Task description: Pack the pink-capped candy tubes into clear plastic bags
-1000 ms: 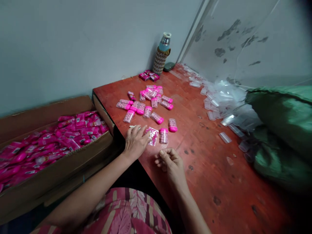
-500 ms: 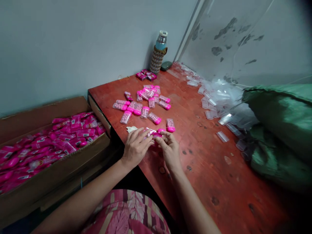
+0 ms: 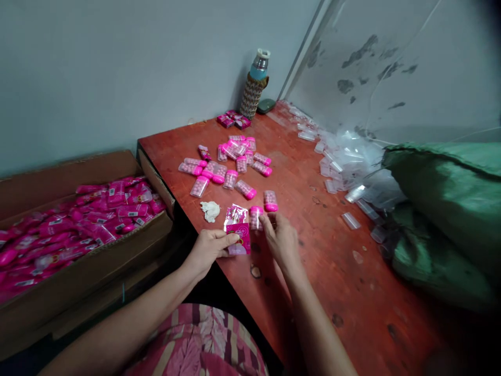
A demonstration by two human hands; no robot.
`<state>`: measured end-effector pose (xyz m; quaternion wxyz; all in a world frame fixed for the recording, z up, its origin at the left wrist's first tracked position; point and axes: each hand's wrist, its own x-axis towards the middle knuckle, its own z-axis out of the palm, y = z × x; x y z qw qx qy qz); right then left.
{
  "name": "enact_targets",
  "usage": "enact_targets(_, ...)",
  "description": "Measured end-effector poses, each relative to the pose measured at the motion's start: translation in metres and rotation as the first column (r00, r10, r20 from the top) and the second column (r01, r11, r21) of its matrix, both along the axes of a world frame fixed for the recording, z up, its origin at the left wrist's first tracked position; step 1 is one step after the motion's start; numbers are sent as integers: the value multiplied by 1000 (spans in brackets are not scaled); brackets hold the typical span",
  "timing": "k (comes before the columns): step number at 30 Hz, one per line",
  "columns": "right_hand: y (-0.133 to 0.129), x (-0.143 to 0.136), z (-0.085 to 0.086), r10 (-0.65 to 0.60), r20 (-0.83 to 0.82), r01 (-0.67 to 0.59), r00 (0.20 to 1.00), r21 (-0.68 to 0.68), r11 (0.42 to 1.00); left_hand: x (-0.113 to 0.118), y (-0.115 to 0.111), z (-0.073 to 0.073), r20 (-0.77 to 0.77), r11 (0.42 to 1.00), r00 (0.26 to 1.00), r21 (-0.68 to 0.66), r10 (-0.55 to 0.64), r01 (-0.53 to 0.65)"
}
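Observation:
Pinched between the thumb and fingers of my left hand (image 3: 209, 248) is a shiny pink printed packet (image 3: 238, 237), held over the table's near edge. The packet's upper part looks clear and glossy. Right beside it lies a small clear candy container (image 3: 255, 222) with a pink cap and pale pink balls inside. My right hand (image 3: 282, 237) is at this container's right edge, thumb and fingers slightly apart; its far fingers are partly hidden. Another candy container (image 3: 270, 201) lies just beyond my right hand.
More pink-capped containers (image 3: 230, 179) are scattered over the red table (image 3: 313, 250). A crumpled white scrap (image 3: 210, 211) lies near the packet. On the left is a cardboard box (image 3: 156, 235) of pink packs. Clear plastic cases (image 3: 350, 221), a green sack (image 3: 450, 224) and a bottle (image 3: 254, 86) stand around.
My hands have moved apart. The packet, earlier between both hands, is now in my left hand, lower and turned face up. My right hand has left it and is at the container.

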<state>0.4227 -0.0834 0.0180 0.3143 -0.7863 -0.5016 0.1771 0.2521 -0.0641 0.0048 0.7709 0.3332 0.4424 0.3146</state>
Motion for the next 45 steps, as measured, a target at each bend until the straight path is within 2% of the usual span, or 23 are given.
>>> enact_targets(2,11,3,-2,14,166,6,986,-117,993,-1,1,3,21,997,998,-48,62,-61)
enact_targets(4,19,4,-6,50,182,-12,982,-206,978,-1,3,7,38,987,991,-100,126,-122)
enact_targets(6,21,4,-9,51,123,-27,991,-197,980,-2,7,10,58,974,982,-152,181,-170)
enact_targets(7,18,4,-10,41,46,-33,998,-161,986,-3,9,10,64,966,977,-177,204,-190)
enact_targets(9,7,0,-9,28,-227,-44,973,-66,997,-4,13,10,71,948,966,-221,248,-227)
enact_targets(10,-1,-3,-8,29,-387,-40,922,-21,999,-5,15,8,74,939,960,-238,271,-247)
enact_targets(12,-20,-13,-4,43,-645,-35,763,25,999,-5,18,6,95,922,943,-261,319,-286)
enact_targets(14,-38,-28,1,49,-765,-43,642,28,999,-3,20,4,140,909,922,-276,361,-314)
enact_targets(17,-57,-51,6,42,-820,-46,571,20,999,1,19,4,208,897,896,-303,391,-321)
enact_targets(20,-60,-65,7,18,-813,8,582,28,1000,7,17,7,252,899,889,-323,382,-294)
enact_targets(25,-55,-69,6,-6,-802,51,597,30,998,10,12,11,275,915,899,-319,341,-249)
enact_targets(32,-53,-72,5,39,-839,11,543,53,999,8,9,15,310,973,924,-115,225,-199)
enact_targets(36,-52,-71,2,40,-800,35,599,76,996,7,8,17,338,993,933,-40,119,-112)
enact_targets(40,-53,-68,-2,44,-754,35,655,88,996,8,6,17,314,998,947,-50,62,-49)
enact_targets(45,-51,-64,-3,66,-756,17,651,102,995,6,8,14,249,1000,968,-12,30,-27)
